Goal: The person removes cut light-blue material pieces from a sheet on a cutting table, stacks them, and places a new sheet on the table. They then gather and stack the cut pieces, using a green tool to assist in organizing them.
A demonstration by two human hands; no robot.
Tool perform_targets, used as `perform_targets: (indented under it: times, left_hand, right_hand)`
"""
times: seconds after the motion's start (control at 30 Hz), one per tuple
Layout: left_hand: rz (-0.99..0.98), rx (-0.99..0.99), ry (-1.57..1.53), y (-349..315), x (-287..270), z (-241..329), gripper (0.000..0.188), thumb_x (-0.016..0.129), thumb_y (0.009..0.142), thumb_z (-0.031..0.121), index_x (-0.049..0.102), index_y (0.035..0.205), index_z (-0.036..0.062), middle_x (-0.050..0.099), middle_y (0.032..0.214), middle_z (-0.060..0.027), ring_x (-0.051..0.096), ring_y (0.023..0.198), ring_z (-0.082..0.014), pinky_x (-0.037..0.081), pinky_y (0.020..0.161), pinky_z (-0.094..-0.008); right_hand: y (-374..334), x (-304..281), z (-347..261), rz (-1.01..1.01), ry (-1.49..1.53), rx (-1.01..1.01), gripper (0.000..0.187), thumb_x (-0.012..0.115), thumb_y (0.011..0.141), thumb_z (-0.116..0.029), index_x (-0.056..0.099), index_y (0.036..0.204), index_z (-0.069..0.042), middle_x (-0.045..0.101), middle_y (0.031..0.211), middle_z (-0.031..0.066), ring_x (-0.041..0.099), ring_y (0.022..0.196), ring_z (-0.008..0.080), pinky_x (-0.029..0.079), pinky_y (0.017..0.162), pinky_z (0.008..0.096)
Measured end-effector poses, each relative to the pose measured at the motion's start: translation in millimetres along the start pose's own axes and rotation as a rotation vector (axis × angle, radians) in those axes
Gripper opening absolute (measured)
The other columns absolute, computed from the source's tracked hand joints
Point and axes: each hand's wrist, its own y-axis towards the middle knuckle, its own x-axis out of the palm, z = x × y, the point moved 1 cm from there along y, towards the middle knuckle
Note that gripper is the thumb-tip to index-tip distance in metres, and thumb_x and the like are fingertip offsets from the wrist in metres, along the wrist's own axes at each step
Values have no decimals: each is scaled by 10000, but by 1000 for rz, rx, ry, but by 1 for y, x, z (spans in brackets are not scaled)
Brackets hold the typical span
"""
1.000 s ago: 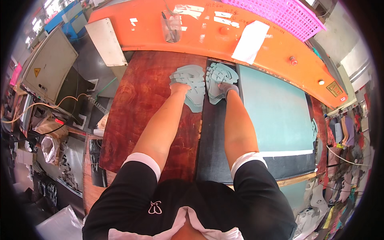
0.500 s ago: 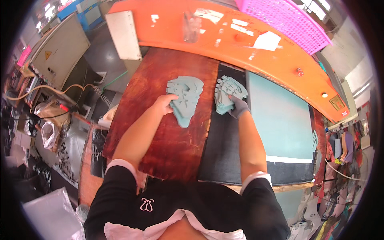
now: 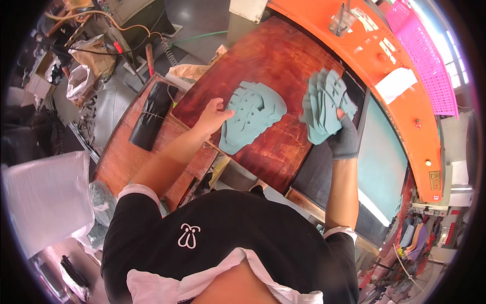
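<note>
A stack of teal cut sheet pieces [image 3: 255, 114], with notches and small holes, lies on the red-brown board [image 3: 283, 157]. At its left edge is my left hand [image 3: 215, 117], bare, with thumb and fingers apart; whether the thumb tip touches the stack I cannot tell. My right hand [image 3: 345, 141], in a grey glove with bare fingertips, grips a second bundle of teal cut pieces [image 3: 324, 109] by its lower right side. That bundle is fanned out and tilted over the board's right part, its edges slightly blurred.
An orange machine beam [image 3: 374, 55] crosses the far right, with a pink plastic basket [image 3: 422, 55] on it. A teal sheet [image 3: 385, 152] covers part of a black board [image 3: 324, 175]. At left, a black roll [image 3: 154, 116] rests on a wooden table [image 3: 121, 144].
My view has swung toward the left. My right hand has lifted its bundle off the black board and carried it left over the red-brown board. My left hand has let go of its stack.
</note>
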Motion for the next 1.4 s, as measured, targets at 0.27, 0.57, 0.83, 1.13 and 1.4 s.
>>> perform_targets:
  times: [0.27, 0.57, 0.83, 1.13, 1.4]
  left_hand:
    - [-29, -249, -341, -52, -21, -14, 578, 610, 827, 365, 408, 1280, 69, 475, 1247, -96, 454, 1108, -229, 366, 890, -396]
    - [-256, -477, -70, -13, 7, -1, 547, 683, 752, 432, 561, 1155, 82, 595, 1127, -67, 547, 994, -225, 398, 853, -403]
    - [-280, -323, -88, -24, 27, 9, 455, 680, 785, 249, 556, 1152, 11, 631, 1060, -129, 639, 920, -266, 525, 745, -418]
    - [-383, -314, -359, -50, -8, -4, 438, 671, 781, 153, 539, 1146, -50, 619, 1076, -156, 623, 949, -261, 511, 800, -378]
    - [6, -109, -40, -98, -34, -58, 588, 734, 717, 277, 504, 1161, -33, 589, 1072, -157, 592, 946, -213, 491, 803, -353]
  right_hand:
    - [-11, 87, 94, 1, -86, 44, 469, 638, 797, -136, 478, 1233, -73, 566, 1162, 67, 551, 1066, 244, 451, 926, 432]
    - [-24, 71, 173, 68, -595, 208, 412, 673, 787, -221, 501, 1122, -57, 614, 898, 39, 583, 636, 120, 453, 418, 239]
    - [-20, 24, 117, -191, -744, 439, 353, 625, 834, -350, 555, 977, -36, 591, 813, 40, 553, 591, 111, 459, 488, 255]
    - [64, 27, 112, -201, -1183, 172, 715, 652, 728, -492, 512, 1160, 61, 555, 1162, 180, 515, 1120, 284, 414, 901, 368]
    - [57, 69, 136, -510, -1613, 318, 744, 703, 630, -523, 564, 1099, 37, 578, 1109, 193, 545, 1062, 291, 435, 867, 371]
